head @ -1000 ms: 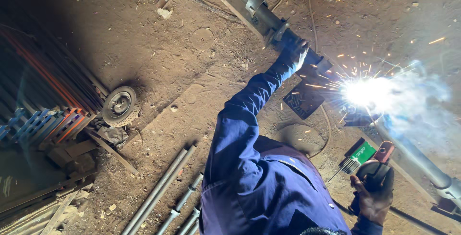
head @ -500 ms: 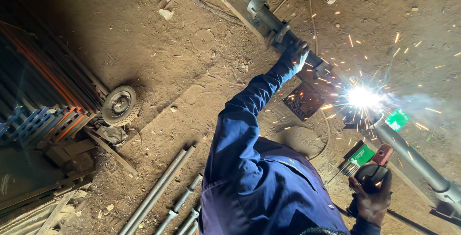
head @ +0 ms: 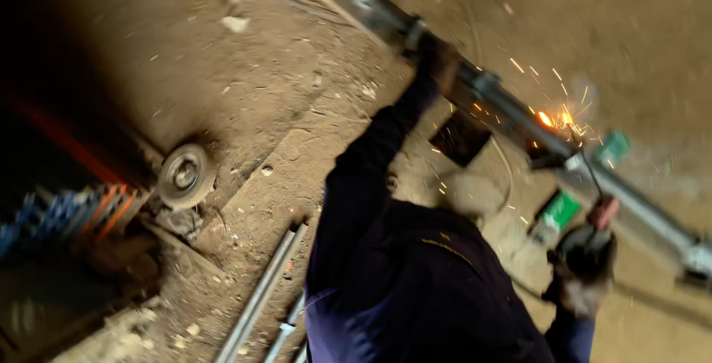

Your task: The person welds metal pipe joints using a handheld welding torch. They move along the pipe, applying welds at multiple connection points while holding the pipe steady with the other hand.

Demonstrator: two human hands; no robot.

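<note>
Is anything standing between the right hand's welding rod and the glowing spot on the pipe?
Nothing visible: the welding rod from the right hand reaches the glowing spot on the pipe. The left hand grips the pipe farther along.

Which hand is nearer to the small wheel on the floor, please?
Left: the left hand grips the pipe up-right of the wheel; the right hand holds the electrode holder farther right.

dark blue long-sleeved workwear, possibly gloves

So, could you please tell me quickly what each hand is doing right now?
Left hand: closed around the long metal pipe.
Right hand: closed on the welding rod holder.
</note>
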